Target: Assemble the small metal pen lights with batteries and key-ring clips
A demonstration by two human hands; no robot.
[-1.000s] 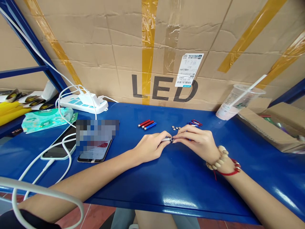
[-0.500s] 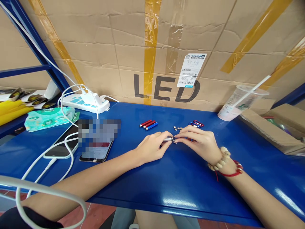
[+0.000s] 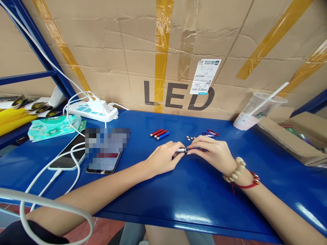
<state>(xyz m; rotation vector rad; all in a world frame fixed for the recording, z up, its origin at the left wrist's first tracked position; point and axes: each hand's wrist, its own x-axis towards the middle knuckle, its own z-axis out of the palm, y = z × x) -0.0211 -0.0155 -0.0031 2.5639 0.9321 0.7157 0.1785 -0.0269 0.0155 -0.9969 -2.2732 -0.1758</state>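
My left hand [image 3: 163, 158] is closed round a small silver tube [image 3: 181, 150] and holds it level just above the blue table [image 3: 194, 190]. My right hand [image 3: 212, 152] pinches the tube's right end with thumb and fingertips; a bead bracelet and a red cord are on that wrist. Just behind the hands lie several small silver button cells [image 3: 190, 137]. Two red tubes and a blue tube [image 3: 159, 133] lie side by side further left. Red and blue clips [image 3: 209, 132] lie behind my right hand.
Two phones [image 3: 103, 160] on white cables lie at the left, with a white power strip [image 3: 93, 110] behind them. A plastic cup with a straw [image 3: 251, 112] and an open cardboard box [image 3: 291, 136] stand at the right. A big cardboard wall marked LED [image 3: 178, 95] closes the back.
Both hands stay together on the silver tube with only slight finger movement; the view has shifted a little.
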